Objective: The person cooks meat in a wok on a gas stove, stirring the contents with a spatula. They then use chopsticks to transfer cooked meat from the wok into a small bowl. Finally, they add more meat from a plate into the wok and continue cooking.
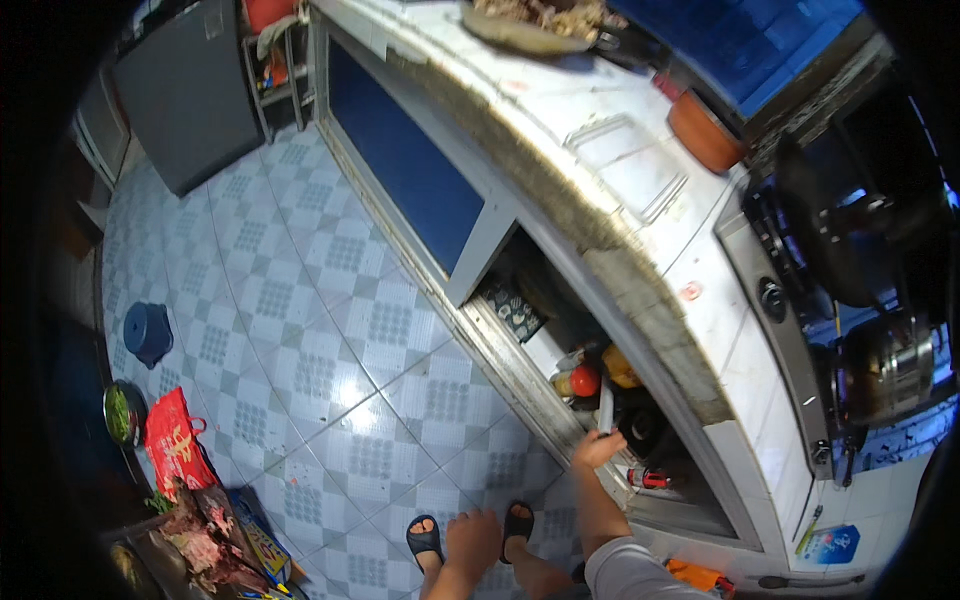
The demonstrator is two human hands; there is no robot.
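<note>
At the open cabinet below the tiled counter, my right hand [598, 450] is closed on the handle of a kitchen knife [606, 409], its pale blade pointing into the cabinet. Close to the blade are a red-capped container [584, 381] and a yellow container [621, 366]. A red and white canister [649, 478] lies on the cabinet floor just beyond my hand. My left hand [473, 536] hangs over the floor between my sandalled feet, blurred; its fingers are hard to make out, and nothing is visible in it.
A gas stove [772, 300] with a wok and a steel pot sits on the counter [720, 300]. Raw meat [206, 532], a red bag [176, 442], a bowl of greens [120, 414] and a blue stool [148, 332] are on the left. A grey refrigerator [187, 90] stands upper left.
</note>
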